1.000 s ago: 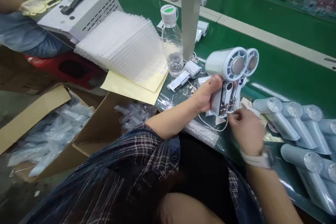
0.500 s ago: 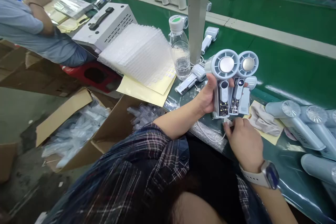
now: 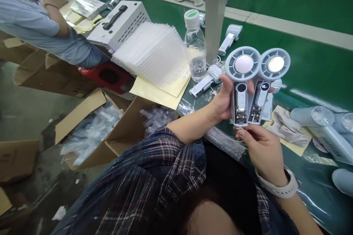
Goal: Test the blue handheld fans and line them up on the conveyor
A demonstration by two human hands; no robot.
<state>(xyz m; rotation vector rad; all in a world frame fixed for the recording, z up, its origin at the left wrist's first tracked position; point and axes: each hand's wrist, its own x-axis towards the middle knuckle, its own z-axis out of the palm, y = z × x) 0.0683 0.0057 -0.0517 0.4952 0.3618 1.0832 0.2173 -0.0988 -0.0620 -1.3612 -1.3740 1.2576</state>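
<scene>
A glossy green work surface [image 3: 261,40] fills the far side, with a pale post [image 3: 216,18] rising from it. Beside the post stands a bottle [image 3: 196,51], next to a stack of bubble pouches [image 3: 151,53] on yellow paper [image 3: 157,97]. Down to the left, an open cardboard box [image 3: 124,128] holds clear plastic pieces [image 3: 93,132]; a co-worker's sleeve [image 3: 35,18] shows beyond.

The left forearm reaches out across the table's near edge, and the left hand [image 3: 222,102] grips two handheld fans [image 3: 241,97] upright, side by side (the right one's display is lit). The right hand [image 3: 264,147] bends in below them, thumb and forefinger pinched at the base of the left fan, apparently on a white plug [image 3: 238,128], though it is mostly hidden.
</scene>
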